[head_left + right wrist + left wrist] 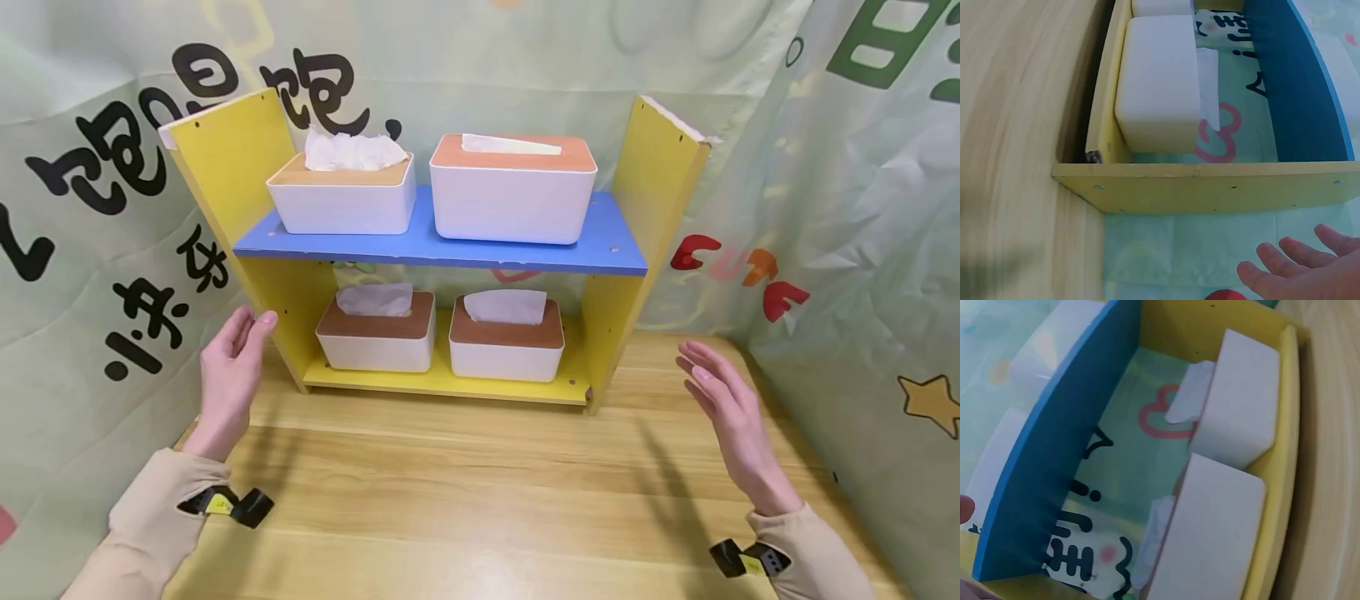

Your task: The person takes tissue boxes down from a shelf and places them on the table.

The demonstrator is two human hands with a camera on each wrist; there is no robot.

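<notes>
In the head view my left hand (pixel 231 371) hovers in front of the shelf's left side, thumb up, fingers loosely bent and holding nothing. My right hand (pixel 729 408) is held off the shelf's right side, its fingers extended and touching nothing. Between them stands a yellow shelf unit with a blue middle board (pixel 420 247). On that board sit a tissue box with a light wood lid (pixel 345 208) and a bigger one with an orange-brown lid (pixel 513 204). Below are two brown-lidded tissue boxes, left (pixel 382 352) and right (pixel 506 360). Tissue pokes out of each lid.
The shelf stands on a wood-grain table (pixel 465 483). Its yellow side panels (pixel 663 167) rise above the blue board. A pale green printed cloth (pixel 847 208) hangs behind and on both sides. Each sleeve carries a small black wrist camera (pixel 252 507).
</notes>
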